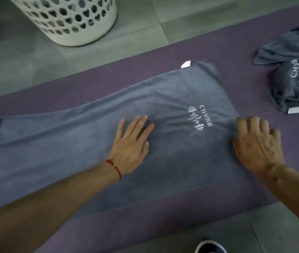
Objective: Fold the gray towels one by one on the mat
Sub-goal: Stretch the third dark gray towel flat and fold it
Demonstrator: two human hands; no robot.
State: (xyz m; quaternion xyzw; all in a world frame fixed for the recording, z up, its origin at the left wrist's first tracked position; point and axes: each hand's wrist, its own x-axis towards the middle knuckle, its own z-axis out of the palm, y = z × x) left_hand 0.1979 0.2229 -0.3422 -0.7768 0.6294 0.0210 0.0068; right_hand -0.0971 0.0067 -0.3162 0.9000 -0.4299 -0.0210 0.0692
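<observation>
A long gray towel (83, 143) with a white embroidered logo lies spread across the purple mat (108, 84), doubled lengthwise, a white tag at its far right corner. My left hand (132, 145) lies flat on the towel's middle, fingers straight, a red string on the wrist. My right hand (256, 143) presses on the towel's right end, fingers spread and slightly bent over the edge. A second gray towel (295, 77) sits crumpled on the mat at the far right.
A white perforated laundry basket (68, 19) stands on the gray tiled floor beyond the mat at the upper left. A shoe tip (210, 247) shows at the bottom edge, near the mat's front border.
</observation>
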